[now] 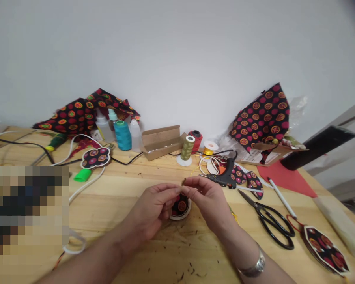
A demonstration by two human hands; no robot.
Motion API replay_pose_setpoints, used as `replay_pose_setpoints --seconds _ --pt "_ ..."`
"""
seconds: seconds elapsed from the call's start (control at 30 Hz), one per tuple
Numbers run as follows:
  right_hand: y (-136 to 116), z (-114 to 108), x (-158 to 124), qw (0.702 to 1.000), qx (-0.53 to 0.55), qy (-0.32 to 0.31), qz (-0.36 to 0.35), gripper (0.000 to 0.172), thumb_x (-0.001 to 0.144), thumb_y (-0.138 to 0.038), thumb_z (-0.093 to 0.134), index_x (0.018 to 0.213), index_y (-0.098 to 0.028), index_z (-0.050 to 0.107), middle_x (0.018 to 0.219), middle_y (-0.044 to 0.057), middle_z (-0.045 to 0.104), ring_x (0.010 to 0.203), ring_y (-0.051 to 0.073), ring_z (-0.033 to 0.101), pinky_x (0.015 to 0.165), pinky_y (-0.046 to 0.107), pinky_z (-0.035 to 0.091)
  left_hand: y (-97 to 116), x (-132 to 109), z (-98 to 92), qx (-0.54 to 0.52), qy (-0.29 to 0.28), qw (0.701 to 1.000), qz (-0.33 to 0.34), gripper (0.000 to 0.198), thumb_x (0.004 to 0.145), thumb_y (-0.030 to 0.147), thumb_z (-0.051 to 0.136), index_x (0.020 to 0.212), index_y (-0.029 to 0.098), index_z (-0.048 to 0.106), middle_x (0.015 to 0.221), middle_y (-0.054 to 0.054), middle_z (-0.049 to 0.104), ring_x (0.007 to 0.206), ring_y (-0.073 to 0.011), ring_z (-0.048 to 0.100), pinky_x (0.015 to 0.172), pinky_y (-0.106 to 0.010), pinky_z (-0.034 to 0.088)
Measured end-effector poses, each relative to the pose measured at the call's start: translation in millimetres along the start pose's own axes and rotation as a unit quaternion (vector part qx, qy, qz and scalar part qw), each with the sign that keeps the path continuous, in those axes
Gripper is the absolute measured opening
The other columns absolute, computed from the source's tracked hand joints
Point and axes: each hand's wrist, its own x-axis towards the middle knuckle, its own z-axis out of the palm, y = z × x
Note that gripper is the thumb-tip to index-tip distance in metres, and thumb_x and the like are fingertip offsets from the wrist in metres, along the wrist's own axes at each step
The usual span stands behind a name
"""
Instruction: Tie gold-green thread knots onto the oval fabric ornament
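My left hand and my right hand meet in the middle of the view, thumbs and forefingers pinched tip to tip. A tiny olive-gold bit shows at the right fingertips; its kind is too small to make out. Just below the fingertips is a round piece covered in dark patterned fabric with a pale rim. The left fingers hide part of its left side, and I cannot tell whether they hold it. A silver bracelet circles my right wrist.
Black-handled scissors, a white pen and an octagonal fabric-covered piece lie right. A glue gun and thread spools sit behind my hands. Further left are bottles, a flower-shaped piece and cables. Dark scraps litter the wooden table.
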Motion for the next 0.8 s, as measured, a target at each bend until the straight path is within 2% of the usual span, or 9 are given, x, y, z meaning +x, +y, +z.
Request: replay_pose_setpoints --seconds 0.17,0.3,0.43,0.53,0.63,0.8 --pt "-4.7 1.2 -2.9 0.999 0.039 -0.003 0.016 0.016 0.064 -0.027 0.069 0.063 -0.014 0.060 0.057 -0.002 0.057 0.053 0.010 0.050 0.052 0.022 0.041 -2.3 -2.8 1.7 0.063 -0.012 0.998 0.001 0.018 0.070 0.029 0.066 0.065 0.013 0.065 0.045 0.006 0.042 0.039 -0.0034 0.025 0.038 -0.020 0.012" --pt "-6.0 1.1 -4.4 0.995 0.082 -0.032 0.041 0.019 0.066 -0.031 0.066 0.064 -0.015 0.057 0.060 -0.001 0.058 0.054 0.010 0.053 0.055 0.024 0.044 2.4 -6.6 6.2 0.118 -0.008 0.993 0.006 0.019 0.069 0.031 0.066 0.067 0.013 0.068 0.054 0.001 0.055 0.041 -0.0041 0.029 0.039 -0.020 0.013" --pt "-6.8 2.4 -5.0 0.993 0.084 -0.040 0.074 0.023 0.066 -0.035 0.064 0.068 -0.015 0.052 0.059 -0.003 0.055 0.046 0.010 0.054 0.047 0.025 0.046 7.8 -8.7 10.9 0.127 -0.025 0.991 0.022 0.018 0.069 0.028 0.064 0.060 0.013 0.068 0.052 -0.001 0.058 0.044 -0.0067 0.038 0.043 -0.020 0.023" --pt "-7.9 3.1 -4.8 0.995 0.047 -0.039 0.077 0.021 0.070 -0.035 0.059 0.069 -0.015 0.052 0.053 -0.004 0.053 0.039 0.008 0.049 0.037 0.019 0.037 8.2 -8.1 11.4 0.110 -0.040 0.993 0.023 0.020 0.070 0.027 0.063 0.056 0.014 0.067 0.054 -0.002 0.061 0.048 -0.0093 0.045 0.047 -0.021 0.029" --pt "-9.4 2.9 -4.4 0.997 0.023 -0.044 0.067 0.020 0.073 -0.033 0.057 0.066 -0.015 0.051 0.043 -0.006 0.047 0.038 0.005 0.041 0.037 0.016 0.028 6.1 -6.9 8.9 0.120 -0.035 0.992 0.026 0.019 0.071 0.027 0.063 0.060 0.014 0.069 0.057 -0.003 0.062 0.045 -0.0072 0.040 0.042 -0.021 0.023" --pt "-13.0 1.1 -4.2 0.999 0.018 -0.033 0.039 0.024 0.070 -0.031 0.062 0.059 -0.016 0.048 0.044 -0.009 0.041 0.040 0.004 0.034 0.040 0.017 0.026 2.9 -6.2 5.5 0.127 -0.019 0.991 0.025 0.016 0.071 0.028 0.064 0.067 0.014 0.071 0.053 -0.001 0.059 0.041 -0.0050 0.031 0.039 -0.021 0.015"
